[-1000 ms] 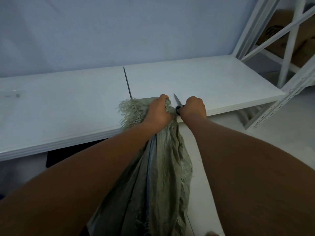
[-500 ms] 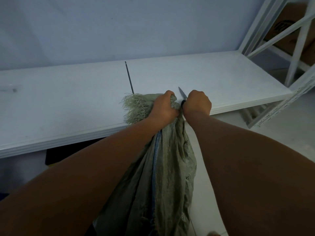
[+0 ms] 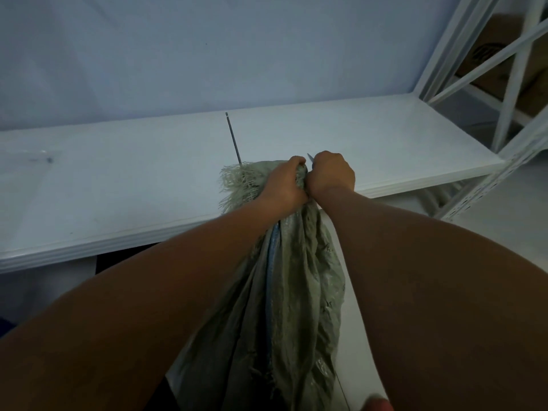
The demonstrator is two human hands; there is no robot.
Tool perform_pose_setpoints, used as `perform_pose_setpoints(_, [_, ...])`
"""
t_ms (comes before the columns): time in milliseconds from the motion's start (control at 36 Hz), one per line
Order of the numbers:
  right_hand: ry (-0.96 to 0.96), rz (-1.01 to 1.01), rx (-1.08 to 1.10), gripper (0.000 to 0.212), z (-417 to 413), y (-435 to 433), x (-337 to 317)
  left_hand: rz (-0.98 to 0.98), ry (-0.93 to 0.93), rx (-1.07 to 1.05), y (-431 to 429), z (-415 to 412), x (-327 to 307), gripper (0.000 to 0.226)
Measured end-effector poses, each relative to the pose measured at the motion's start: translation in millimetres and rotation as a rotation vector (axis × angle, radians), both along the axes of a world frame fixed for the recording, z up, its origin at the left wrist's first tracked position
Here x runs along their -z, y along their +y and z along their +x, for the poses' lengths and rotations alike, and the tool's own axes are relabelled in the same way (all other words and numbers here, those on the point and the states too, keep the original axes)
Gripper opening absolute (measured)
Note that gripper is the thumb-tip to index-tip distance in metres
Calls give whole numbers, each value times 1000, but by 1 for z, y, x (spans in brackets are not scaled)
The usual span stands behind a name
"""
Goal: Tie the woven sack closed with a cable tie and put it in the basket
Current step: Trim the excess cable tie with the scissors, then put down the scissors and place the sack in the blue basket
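A grey-green woven sack (image 3: 290, 292) with a blue stripe hangs from the front edge of the white table (image 3: 118, 188), its frayed mouth (image 3: 240, 182) lying on the tabletop. My left hand (image 3: 284, 185) is clenched around the bunched neck of the sack. My right hand (image 3: 332, 173) is a fist pressed against the neck from the right, closed on a dark cable tie whose tip (image 3: 310, 157) pokes out above the knuckles. The loop around the neck is hidden by both hands. Another dark cable tie (image 3: 233, 137) lies straight on the table behind the sack. No basket is in view.
A white metal rack (image 3: 504, 84) stands at the right end of the table, with cardboard boxes (image 3: 498, 54) behind it. A pale wall runs behind the table. A light floor shows below on the right, and a dark gap lies under the table edge.
My right hand has closed in against my left hand at the sack's neck, and less of the cable tie tip shows. The view shifted slightly.
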State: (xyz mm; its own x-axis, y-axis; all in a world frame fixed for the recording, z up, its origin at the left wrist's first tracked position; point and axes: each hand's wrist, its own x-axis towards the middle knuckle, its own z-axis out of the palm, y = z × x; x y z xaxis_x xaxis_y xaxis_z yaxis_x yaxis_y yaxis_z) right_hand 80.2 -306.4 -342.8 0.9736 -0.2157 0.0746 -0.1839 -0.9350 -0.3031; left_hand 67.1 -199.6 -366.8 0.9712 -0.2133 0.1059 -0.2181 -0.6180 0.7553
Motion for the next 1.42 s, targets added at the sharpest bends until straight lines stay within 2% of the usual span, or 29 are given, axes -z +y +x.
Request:
perform_pose_setpoints(139, [-19,207,55,16,-17,20,-10,17,41,15,18,-14,-21,87])
perform_pose_setpoints(306, [-41,434,84,13,-41,47,-23,40,43,-3,43,-40,-55,83])
perform_pose_setpoints(389, [-25,463,47,19,-60,59,-26,59,57,-17,56,-61,-66,81])
perform_pose_setpoints(528, [137,387,-148,22,-94,64,-37,56,43,-53,82,-108,-89,63])
perform_pose_setpoints(611, [235,489,-181,25,-119,60,-38,59,2,-24,95,-136,-109,66])
perform_pose_setpoints(750, [507,407,-222,36,-173,72,-55,91,-45,18,107,-186,-136,73])
perform_pose_setpoints(833, [418,370,-299,25,-193,84,-73,80,-52,51,113,-216,-148,65])
perform_pose_setpoints(889, [375,353,-332,26,-210,93,-88,85,-45,71,121,-232,-154,62])
perform_pose_setpoints(1000, [450,371,-419,29,-247,109,-119,212,-58,93,142,-258,-167,66])
perform_pose_setpoints(1111, [510,555,-495,29,-268,124,-143,269,-129,52,170,-275,-185,74])
perform_pose_setpoints(1194, [502,727,-563,44,-278,129,-151,260,-208,-13,183,-280,-195,73])
perform_pose_setpoints(1361, [206,974,-575,30,-276,132,-148,251,-408,-76,190,-279,-199,76])
perform_pose_setpoints(1417, [126,1087,-566,21,-272,133,-146,271,-511,-218,190,-276,-195,72])
